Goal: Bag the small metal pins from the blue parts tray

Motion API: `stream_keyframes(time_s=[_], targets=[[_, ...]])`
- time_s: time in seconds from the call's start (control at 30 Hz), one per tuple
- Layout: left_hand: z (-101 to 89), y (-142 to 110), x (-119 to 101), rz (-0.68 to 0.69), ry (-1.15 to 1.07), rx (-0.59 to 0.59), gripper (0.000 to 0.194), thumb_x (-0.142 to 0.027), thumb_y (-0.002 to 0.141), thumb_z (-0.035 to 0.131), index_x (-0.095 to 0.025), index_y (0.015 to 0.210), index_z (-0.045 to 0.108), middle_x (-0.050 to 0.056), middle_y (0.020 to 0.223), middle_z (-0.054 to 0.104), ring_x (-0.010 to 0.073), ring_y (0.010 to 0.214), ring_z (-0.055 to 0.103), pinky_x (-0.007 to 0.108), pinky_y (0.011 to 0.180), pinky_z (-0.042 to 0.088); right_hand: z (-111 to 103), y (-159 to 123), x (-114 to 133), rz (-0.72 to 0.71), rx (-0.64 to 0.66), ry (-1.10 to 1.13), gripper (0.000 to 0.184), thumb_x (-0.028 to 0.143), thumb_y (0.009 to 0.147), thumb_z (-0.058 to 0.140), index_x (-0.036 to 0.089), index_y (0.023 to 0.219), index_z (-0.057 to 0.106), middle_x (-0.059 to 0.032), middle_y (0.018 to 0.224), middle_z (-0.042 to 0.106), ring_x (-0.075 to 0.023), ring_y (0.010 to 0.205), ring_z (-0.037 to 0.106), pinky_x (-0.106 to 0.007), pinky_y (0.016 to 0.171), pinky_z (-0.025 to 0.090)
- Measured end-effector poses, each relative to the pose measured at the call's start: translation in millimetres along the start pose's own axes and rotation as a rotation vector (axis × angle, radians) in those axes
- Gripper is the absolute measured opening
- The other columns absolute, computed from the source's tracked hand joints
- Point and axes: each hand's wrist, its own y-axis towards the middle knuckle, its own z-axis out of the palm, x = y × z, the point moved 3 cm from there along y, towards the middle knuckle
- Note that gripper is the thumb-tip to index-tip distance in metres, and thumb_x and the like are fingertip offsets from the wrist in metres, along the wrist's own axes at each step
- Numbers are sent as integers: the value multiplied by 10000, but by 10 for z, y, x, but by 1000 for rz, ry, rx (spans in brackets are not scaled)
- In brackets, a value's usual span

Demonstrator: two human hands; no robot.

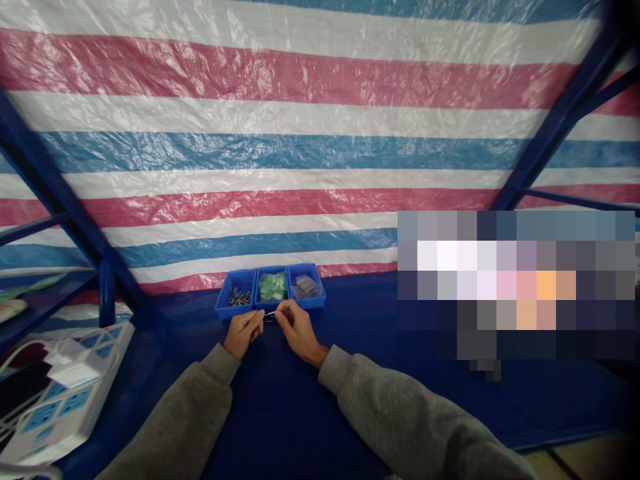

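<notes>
My left hand (244, 332) is closed in a pinch on one end of a thin, silvery piece (269, 313), too small to name. From the other side, the fingers of my right hand (301, 332) pinch its other end. Both hands are just in front of three joined blue bins. In the left bin (234, 311) lie several slim dark and silvery metal pieces (241, 296). Green-and-clear plastic packets (273, 287) fill the middle bin. Greyish clear packets (306, 288) are in the right bin (313, 304). A dark, thin item shows just under the held piece, partly hidden.
The blue tabletop (280, 413) spreads under my arms. At left, a white power strip (95, 400) holds a white plug adapter (75, 363) and cables. Blue frame posts (555, 133) flank a striped plastic sheet (300, 153). A pixelated patch hides the right side.
</notes>
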Motion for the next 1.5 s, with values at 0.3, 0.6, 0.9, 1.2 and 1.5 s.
stream_keyframes(time_s=[0.3,0.6,0.9,1.2,1.5], targets=[[-1,20,-24,72,3,-82,227,-374,800,558,-148,793,578,-37,567,512,56,403,410,174,379,314,4,-2,-19,15,-7,10,157,309,880,441,174,841,513,6,722,524,-112,622,489,-221,586,395],[-65,14,-77,218,219,-223,159,-316,774,601,-162,750,636,-18,605,608,71,435,480,184,429,383,-11,-14,-10,61,-18,38,186,353,877,438,186,857,517,6,706,521,-122,630,498,-215,543,391],[-101,-10,-144,234,318,-292,236,-328,784,578,-170,610,601,-29,534,581,88,484,532,186,513,425,2,1,35,7,31,-7,195,333,880,451,180,895,573,-4,758,555,-113,622,493,-218,574,387],[-59,-5,-67,166,175,-206,199,-360,780,580,-171,731,620,-24,553,603,67,387,451,183,401,383,-5,4,54,-52,35,-101,279,338,905,413,171,761,583,-6,695,523,-119,627,464,-229,599,359],[-35,-21,-111,181,128,-219,216,-354,787,580,-160,869,629,23,735,662,87,485,543,200,475,451,51,23,-2,-70,111,-124,310,299,909,414,168,672,566,13,641,521,-108,602,475,-216,589,345]])
